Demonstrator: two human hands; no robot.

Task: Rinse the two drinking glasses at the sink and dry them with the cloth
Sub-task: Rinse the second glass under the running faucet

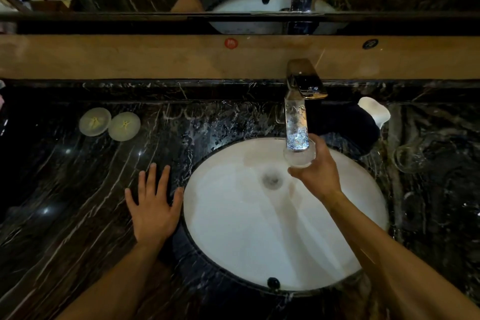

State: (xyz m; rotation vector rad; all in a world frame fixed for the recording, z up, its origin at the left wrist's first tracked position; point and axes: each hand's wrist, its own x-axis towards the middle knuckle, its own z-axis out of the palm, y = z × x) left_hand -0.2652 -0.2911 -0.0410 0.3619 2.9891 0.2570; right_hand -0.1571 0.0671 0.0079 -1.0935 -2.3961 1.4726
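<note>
The right hand (318,169) grips a glass (298,154) under the tap (298,112), over the sink (233,228) at its 1 o'clock edge; its fingers curl round the glass. The left hand (153,205) lies flat on the dark marble worktop (78,189) at the sink's 9 o'clock, fingers spread and straight. A second glass (413,156) stands on the worktop at 3 o'clock from the first. Two pale round lids (110,122) lie at 10 o'clock. A white object (374,109) sits behind the tap's right.

On the dark marble desk (78,184) are seen two pale discs (109,124), a second glass (410,157), and a flat left hand (153,205).
</note>
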